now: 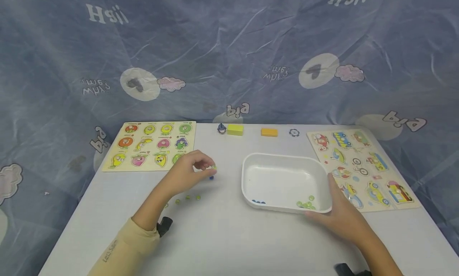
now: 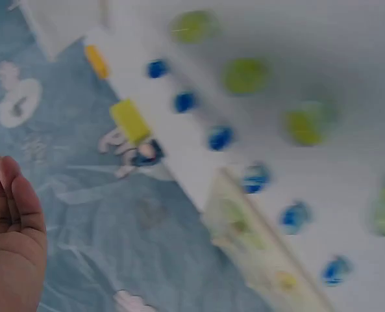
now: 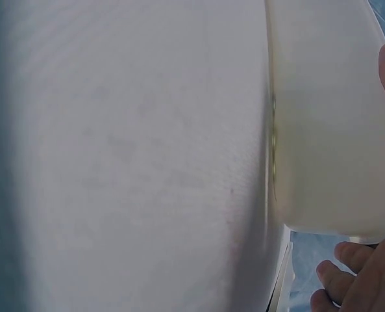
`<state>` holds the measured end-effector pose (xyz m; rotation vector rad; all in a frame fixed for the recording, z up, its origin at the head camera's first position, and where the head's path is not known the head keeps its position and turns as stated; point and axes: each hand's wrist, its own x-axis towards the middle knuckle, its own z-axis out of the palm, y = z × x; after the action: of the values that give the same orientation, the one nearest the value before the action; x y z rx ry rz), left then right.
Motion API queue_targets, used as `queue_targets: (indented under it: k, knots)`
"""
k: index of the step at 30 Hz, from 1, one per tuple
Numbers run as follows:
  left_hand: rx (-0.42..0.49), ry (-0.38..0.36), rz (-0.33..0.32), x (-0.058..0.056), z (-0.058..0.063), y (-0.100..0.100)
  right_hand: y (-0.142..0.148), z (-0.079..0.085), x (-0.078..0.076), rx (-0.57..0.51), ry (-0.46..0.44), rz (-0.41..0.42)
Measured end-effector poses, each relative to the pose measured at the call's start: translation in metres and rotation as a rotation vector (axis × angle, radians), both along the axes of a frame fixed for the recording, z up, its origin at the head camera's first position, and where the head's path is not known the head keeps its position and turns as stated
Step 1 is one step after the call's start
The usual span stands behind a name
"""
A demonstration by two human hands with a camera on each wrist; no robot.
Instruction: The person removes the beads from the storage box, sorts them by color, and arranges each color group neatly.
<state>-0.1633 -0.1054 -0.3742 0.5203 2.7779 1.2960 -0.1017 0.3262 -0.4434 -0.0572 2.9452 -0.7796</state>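
While pinching a small, round, glassy green marble (image 1: 214, 167) in the left hand (image 1: 185, 172), left of the shallow white rectangular tray (image 1: 276, 180) gripped by the right hand (image 1: 340, 217), expect light, hard, probably slippery handling; best held across opposite sides.

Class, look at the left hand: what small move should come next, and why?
Probably, the left hand should carry its pinched green bead over the white tray and release it by the green cluster at the right: the bead is outside the tray, and the right hand grips the tray, whose blue beads lie apart at the left.
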Motion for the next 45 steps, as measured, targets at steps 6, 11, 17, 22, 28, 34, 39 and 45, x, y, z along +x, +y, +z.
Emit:
queue_targets:
  k: [6,11,17,22,28,34,39,45]
  knots:
    - [-0.044,-0.122,0.017,0.001,-0.031,-0.015,0.001,-0.002,-0.001,-0.014,0.012,0.009]
    - [-0.111,-0.132,-0.002,0.000,-0.050,-0.016,0.001,-0.001,-0.002,-0.021,0.006,0.007]
    - [-0.180,-0.099,-0.035,0.001,-0.063,-0.011,0.000,-0.001,-0.002,-0.020,0.016,0.006]
    - [-0.254,-0.130,-0.034,0.001,-0.069,-0.006,0.001,-0.003,-0.002,-0.016,0.025,0.003]
    - [-0.299,-0.132,-0.040,0.004,-0.072,-0.003,0.000,-0.002,-0.002,-0.003,0.017,-0.008]
    - [-0.304,-0.106,-0.064,0.004,-0.077,-0.003,-0.001,-0.001,-0.002,-0.004,0.020,-0.003]
    - [-0.300,-0.100,-0.067,0.003,-0.080,-0.004,0.000,-0.002,-0.002,-0.012,0.012,-0.001]
    - [-0.300,-0.097,-0.068,0.004,-0.081,-0.003,0.002,-0.004,-0.001,-0.020,0.014,0.005]
